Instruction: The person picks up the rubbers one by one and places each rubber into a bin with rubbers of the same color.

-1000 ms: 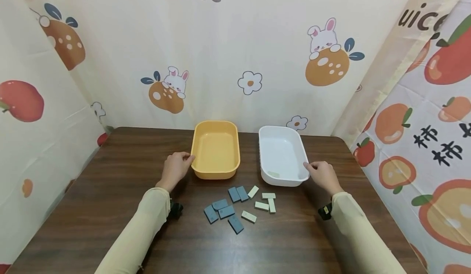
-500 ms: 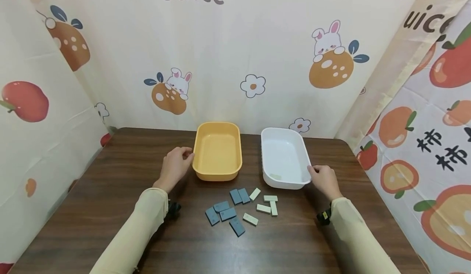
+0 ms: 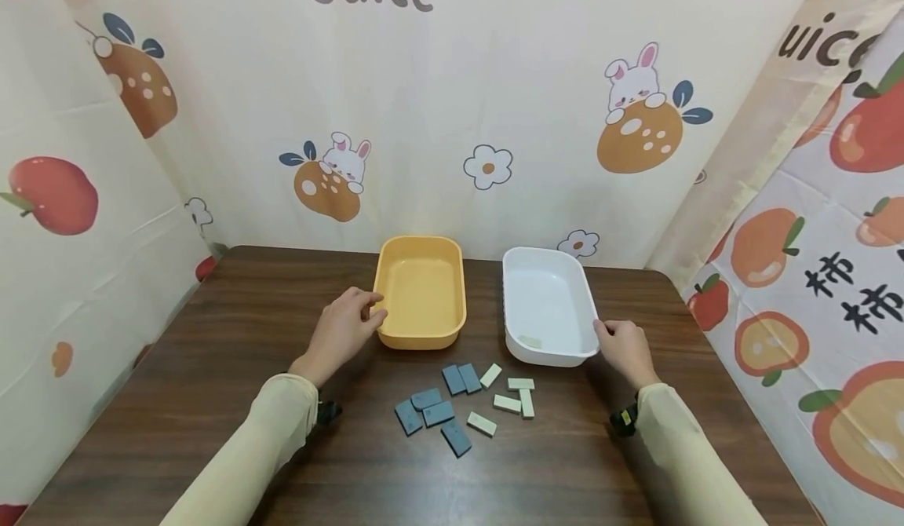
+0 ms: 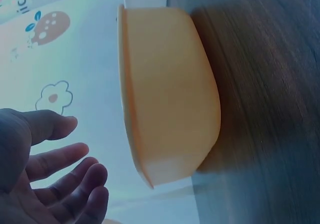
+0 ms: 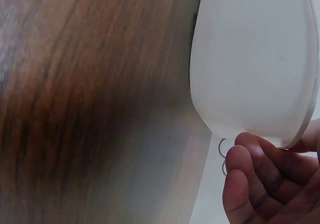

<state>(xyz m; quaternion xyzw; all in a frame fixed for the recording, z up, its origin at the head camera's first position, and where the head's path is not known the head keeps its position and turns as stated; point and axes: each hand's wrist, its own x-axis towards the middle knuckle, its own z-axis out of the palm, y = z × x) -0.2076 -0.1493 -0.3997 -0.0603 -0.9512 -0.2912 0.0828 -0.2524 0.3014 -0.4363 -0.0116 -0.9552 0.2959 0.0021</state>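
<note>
My left hand (image 3: 342, 331) hovers at the left rim of a yellow plastic tub (image 3: 421, 340). In the left wrist view its fingers (image 4: 65, 161) are parted from the thumb, with a gap to the tub's wall (image 4: 170, 94). Over at the white tub (image 3: 551, 357), my right hand (image 3: 625, 348) pinches the right rim between thumb and fingers (image 5: 250, 149). One pale green block (image 3: 530, 341) lies inside the white tub near its front. In front of the tubs lie several blue-grey flat blocks (image 3: 439, 413) and several pale green blocks (image 3: 482, 424).
Both tubs stand side by side near the back of a dark wooden table (image 3: 339, 463), a strip of tabletop between them. A printed curtain (image 3: 424, 78) hangs close behind the table, with more printed cloth (image 3: 791, 369) along the right side.
My left hand has come off the yellow tub's rim, its thumb and fingers parting. The right hand stays at the white tub's rim. The whole view has shifted slightly.
</note>
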